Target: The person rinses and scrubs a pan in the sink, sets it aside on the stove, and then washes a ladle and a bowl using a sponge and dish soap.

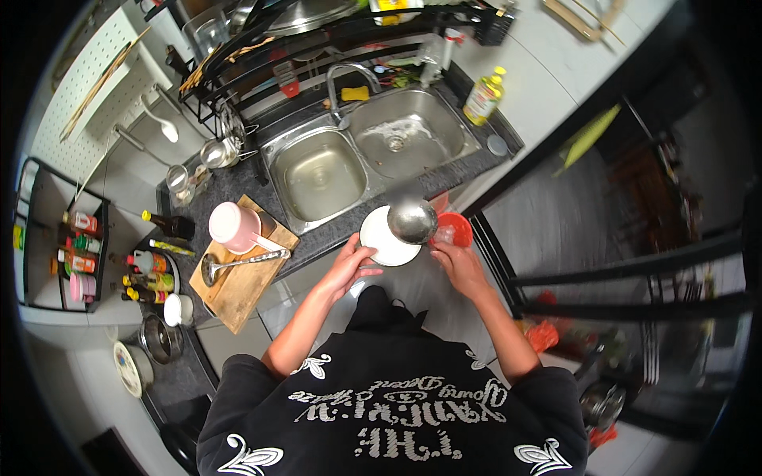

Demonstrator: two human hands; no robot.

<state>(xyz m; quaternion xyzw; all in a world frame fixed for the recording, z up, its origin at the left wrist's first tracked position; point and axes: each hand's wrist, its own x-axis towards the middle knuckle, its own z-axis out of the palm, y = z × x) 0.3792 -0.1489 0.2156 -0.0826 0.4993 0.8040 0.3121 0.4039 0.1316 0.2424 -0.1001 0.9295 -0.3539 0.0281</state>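
Note:
My left hand [348, 269] grips the near left rim of a white plate [381, 244], which is out in front of the counter's edge. Over the plate's right part is a round metal bowl or ladle head [412, 221], whose far side is blurred. My right hand [459, 265] is at its lower right, with fingertips close to its rim; whether they hold it is unclear. Beyond that hand is a red container [455, 229] with clear plastic inside. A metal ladle [241, 263] and a pink plastic dipper [235, 227] rest on a wooden cutting board [238, 294].
A double steel sink lies ahead, its left basin [320, 172] holding water and its right basin [411, 134] some suds. A faucet [342, 89] rises behind. Yellow dish soap [485, 98] stands at the right corner. Bottles [169, 225] crowd the left counter; a dark door frame [500, 262] is right.

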